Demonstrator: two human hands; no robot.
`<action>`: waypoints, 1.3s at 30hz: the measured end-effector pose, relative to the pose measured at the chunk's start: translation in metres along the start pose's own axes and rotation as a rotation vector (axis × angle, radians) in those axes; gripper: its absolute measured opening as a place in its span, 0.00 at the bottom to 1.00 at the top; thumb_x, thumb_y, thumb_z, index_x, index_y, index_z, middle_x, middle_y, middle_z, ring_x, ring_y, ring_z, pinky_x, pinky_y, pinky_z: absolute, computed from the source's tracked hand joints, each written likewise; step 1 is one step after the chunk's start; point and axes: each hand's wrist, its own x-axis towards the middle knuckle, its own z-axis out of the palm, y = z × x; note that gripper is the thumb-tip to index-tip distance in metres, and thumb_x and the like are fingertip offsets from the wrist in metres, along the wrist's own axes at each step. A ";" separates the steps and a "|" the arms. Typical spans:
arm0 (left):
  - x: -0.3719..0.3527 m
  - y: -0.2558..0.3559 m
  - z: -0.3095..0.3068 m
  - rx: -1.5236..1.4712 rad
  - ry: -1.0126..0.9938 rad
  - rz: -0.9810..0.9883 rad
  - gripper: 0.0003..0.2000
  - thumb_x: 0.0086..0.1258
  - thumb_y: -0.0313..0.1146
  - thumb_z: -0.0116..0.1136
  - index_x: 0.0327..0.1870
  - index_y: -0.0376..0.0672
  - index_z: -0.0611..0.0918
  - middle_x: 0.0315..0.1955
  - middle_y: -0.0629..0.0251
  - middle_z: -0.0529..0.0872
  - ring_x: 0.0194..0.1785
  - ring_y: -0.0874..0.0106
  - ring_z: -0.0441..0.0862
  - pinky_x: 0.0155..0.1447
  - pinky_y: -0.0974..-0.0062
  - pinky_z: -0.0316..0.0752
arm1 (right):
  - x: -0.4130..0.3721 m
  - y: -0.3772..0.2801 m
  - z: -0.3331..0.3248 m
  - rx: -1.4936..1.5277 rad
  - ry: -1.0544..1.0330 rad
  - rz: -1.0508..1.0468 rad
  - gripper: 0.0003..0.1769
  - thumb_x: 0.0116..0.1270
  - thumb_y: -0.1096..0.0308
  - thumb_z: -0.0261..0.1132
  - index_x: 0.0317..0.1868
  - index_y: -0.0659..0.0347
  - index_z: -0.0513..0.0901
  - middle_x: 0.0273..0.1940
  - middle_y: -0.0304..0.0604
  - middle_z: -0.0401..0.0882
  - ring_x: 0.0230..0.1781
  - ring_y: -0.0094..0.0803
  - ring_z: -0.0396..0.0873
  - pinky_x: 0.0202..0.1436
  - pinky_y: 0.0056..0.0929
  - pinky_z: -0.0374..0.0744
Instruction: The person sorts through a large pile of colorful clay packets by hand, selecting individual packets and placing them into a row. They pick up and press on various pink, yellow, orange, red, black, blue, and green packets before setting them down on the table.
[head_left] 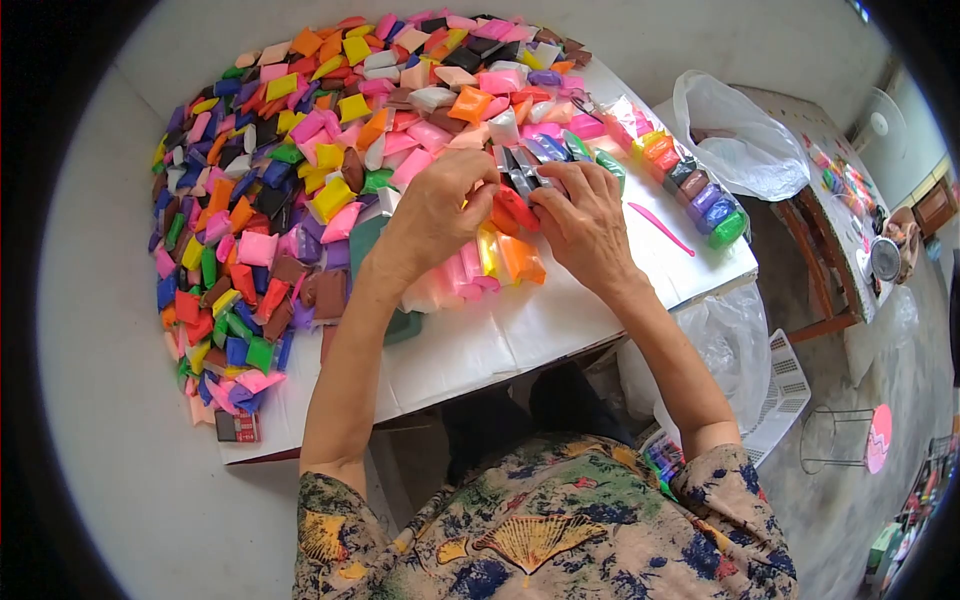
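Note:
My left hand [447, 203] is closed in a pinch over the left side of a row of coloured packets; whatever its fingertips hold is hidden. My right hand [588, 222] bends its fingers round the edge of a dark packet [520, 172], thumb side near a red packet [515, 208]. Just below the hands lie an orange packet [522, 260] and pink packets [462, 272] in shiny clear wrap. Beyond the right fingers sit a blue packet [548, 147] and a green packet [608, 168]. All look like small soft pouches of modelling clay.
A big heap of coloured packets [255, 250] covers the table's left and far side. To the right lie a filled clear bag [690, 185], a pink stick-like tool [662, 229] and a crumpled plastic bag [735, 135]. A white basket [785, 390] stands below the white tabletop [450, 355].

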 end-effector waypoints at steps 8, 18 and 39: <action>0.001 0.006 -0.003 -0.124 -0.009 -0.180 0.05 0.68 0.26 0.59 0.39 0.33 0.80 0.32 0.55 0.84 0.32 0.65 0.81 0.40 0.67 0.75 | 0.000 0.000 0.000 -0.013 -0.007 0.002 0.11 0.57 0.72 0.72 0.41 0.56 0.84 0.54 0.40 0.80 0.57 0.41 0.76 0.64 0.45 0.70; 0.008 -0.003 0.001 -0.161 -0.003 -0.212 0.05 0.73 0.29 0.58 0.41 0.36 0.80 0.32 0.68 0.82 0.33 0.77 0.75 0.39 0.76 0.71 | 0.000 0.001 0.001 -0.019 0.003 0.001 0.08 0.57 0.71 0.72 0.38 0.57 0.86 0.53 0.42 0.81 0.58 0.41 0.75 0.64 0.46 0.69; 0.011 -0.008 0.005 -0.118 0.022 -0.146 0.04 0.72 0.26 0.59 0.40 0.36 0.80 0.29 0.66 0.83 0.33 0.78 0.77 0.39 0.76 0.73 | -0.001 0.001 0.001 -0.012 0.006 -0.002 0.08 0.57 0.71 0.72 0.38 0.57 0.85 0.53 0.41 0.81 0.58 0.41 0.75 0.64 0.46 0.69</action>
